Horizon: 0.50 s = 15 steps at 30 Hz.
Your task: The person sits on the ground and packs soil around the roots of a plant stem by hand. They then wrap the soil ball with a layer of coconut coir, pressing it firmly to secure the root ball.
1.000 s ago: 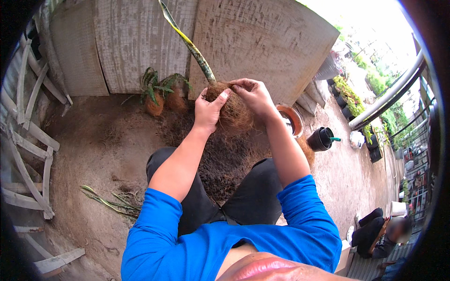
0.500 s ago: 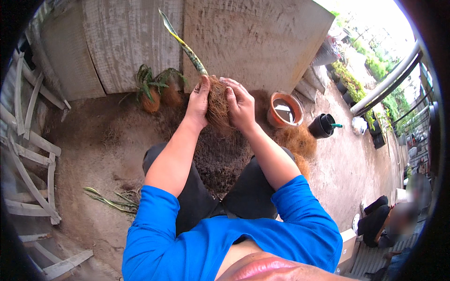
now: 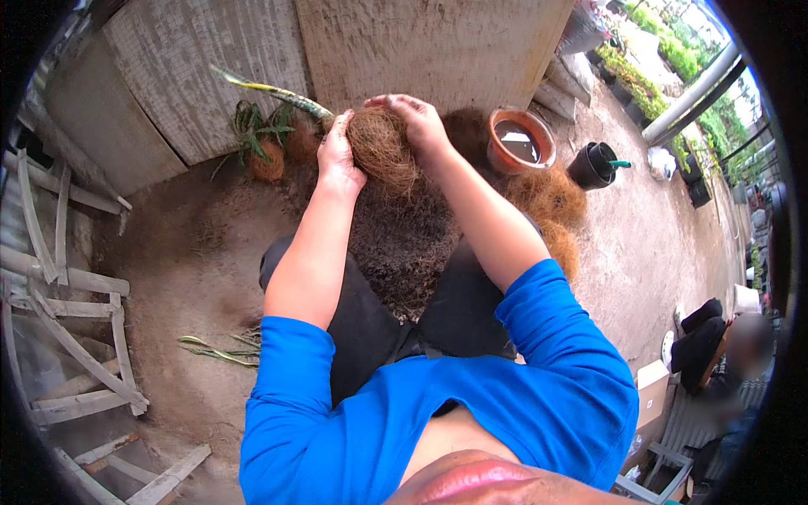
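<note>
You are sitting on the ground in dark trousers, with loose coir fibre (image 3: 404, 244) lying between your knees. Above it, you are cupping a coir-wrapped root ball (image 3: 383, 151) between both palms: left hand (image 3: 339, 160) pressing its side, right hand (image 3: 418, 122) curling over the top, fingers closed on the fibre. A striped leaf (image 3: 269, 91) is projecting left. Judgement: the wrapping step is underway; next calls for firm, even packing. Beyond, a terracotta bowl (image 3: 522, 141) is standing.
</note>
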Each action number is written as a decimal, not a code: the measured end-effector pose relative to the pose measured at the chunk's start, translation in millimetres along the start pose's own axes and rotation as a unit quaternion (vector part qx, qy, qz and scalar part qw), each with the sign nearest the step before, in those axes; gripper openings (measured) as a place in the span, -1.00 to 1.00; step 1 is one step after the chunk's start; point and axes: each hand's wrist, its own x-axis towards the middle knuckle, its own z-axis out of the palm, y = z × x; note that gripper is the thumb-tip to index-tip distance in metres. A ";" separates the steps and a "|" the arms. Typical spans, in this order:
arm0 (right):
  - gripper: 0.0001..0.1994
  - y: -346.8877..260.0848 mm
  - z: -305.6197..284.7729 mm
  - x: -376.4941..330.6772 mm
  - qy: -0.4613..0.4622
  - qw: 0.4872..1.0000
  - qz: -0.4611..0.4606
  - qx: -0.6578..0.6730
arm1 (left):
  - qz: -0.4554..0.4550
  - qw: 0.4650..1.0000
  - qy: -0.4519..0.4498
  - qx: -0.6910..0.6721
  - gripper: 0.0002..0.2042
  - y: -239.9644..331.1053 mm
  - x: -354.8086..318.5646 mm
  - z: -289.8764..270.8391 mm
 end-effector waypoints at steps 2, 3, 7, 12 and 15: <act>-0.73 1.7 -11.1 10.8 0.064 0.981 0.066 0.168 | 0.004 1.000 0.031 0.000 -0.71 3.0 -0.2 0.2; -0.71 -2.1 -12.7 12.8 0.111 0.967 0.103 0.203 | 0.012 0.999 0.038 0.006 -0.70 8.1 -2.2 -1.3; -0.70 4.1 -49.5 20.2 0.228 0.915 0.174 0.284 | 0.020 1.000 0.018 0.000 -0.70 15.6 -7.0 0.6; -0.73 14.2 -68.3 25.1 0.268 0.894 0.195 0.303 | 0.009 1.000 -0.004 0.004 -0.65 22.6 -15.2 5.1; -0.76 12.4 -63.7 23.3 0.260 0.895 0.193 0.307 | -0.011 1.000 -0.003 -0.017 -0.63 29.3 -15.0 2.5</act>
